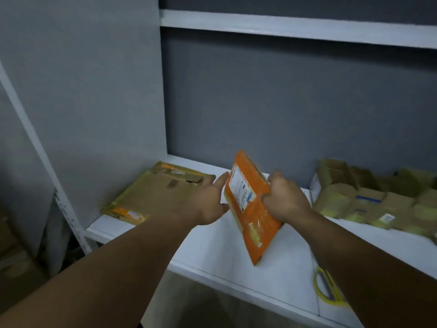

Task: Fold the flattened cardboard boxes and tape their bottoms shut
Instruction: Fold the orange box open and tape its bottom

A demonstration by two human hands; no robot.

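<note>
While the right hand (pixel 285 200) grips the orange flattened box (pixel 254 216) along its right edge, fingers curled round the card, the box stands tilted above the white shelf (pixel 224 252), top corner leaning away, lower corner pointing toward the shelf's front edge. White printed label (pixel 241 192) faces up on the upper half of the box. Box is held off the shelf surface, roughly mid-shelf, between the two hands. Left hand (pixel 208 202): fingers straight and relaxed, not curled round anything; forefinger reaches to the box's upper left edge and thumb sits by the left edge lower down. Contact there cannot be told, as the frame is blurred. Stack of flat cardboard (pixel 156 195) lies at the left end of the shelf, against the grey side panel (pixel 94 91), bound in yellowish tape or wrap, just beside the left hand. Group of brown boxes already folded up (pixel 369 200) sits at the right end of the shelf against the back wall (pixel 283 102), well apart from the flat stack. Yellow tape dispenser (pixel 326 287) lies near the shelf's front edge, partly hidden under the right forearm. Upper shelf board (pixel 283 27) runs across the top.
</note>
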